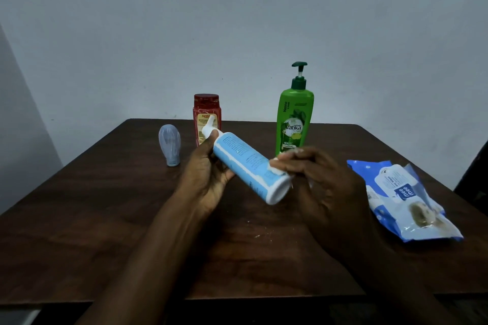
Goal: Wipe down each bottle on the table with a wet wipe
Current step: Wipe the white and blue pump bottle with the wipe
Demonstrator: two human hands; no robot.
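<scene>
My left hand [204, 174] grips a light blue and white bottle [247, 163] near its nozzle end, holding it tilted above the table with its base toward me. My right hand [317, 179] pinches a small white wet wipe [276, 169] against the bottle's side near the base. A red bottle [207, 116] stands at the back, partly hidden by the held bottle's nozzle. A tall green pump bottle [294, 116] stands at the back right. A small pale blue-grey bottle [170, 148] stands upside down on its cap at the left.
The dark wooden table [105, 219] fills the view, with its front edge close to me. A blue and white pack of wet wipes [404, 198] lies at the right. A plain grey wall rises behind the table.
</scene>
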